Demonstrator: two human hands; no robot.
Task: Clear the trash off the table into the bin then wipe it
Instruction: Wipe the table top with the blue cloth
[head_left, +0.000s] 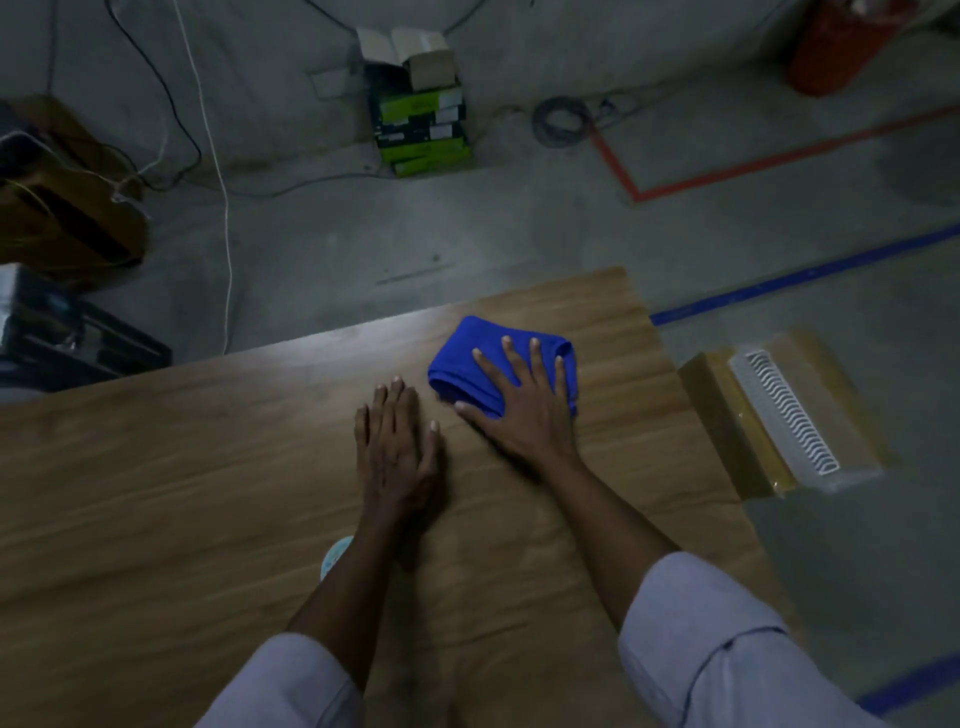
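Note:
A folded blue cloth lies on the wooden table near its far right corner. My right hand presses flat on the cloth with straight, spread fingers. My left hand rests flat on the bare tabletop just left of the cloth, fingers together. A small pale blue-green object shows beside my left forearm, partly hidden by it. No trash is visible on the table.
To the right of the table a yellow-sided box with a white slotted top stands on the floor. Stacked green boxes, cables, dark crates and a red container lie beyond the far edge.

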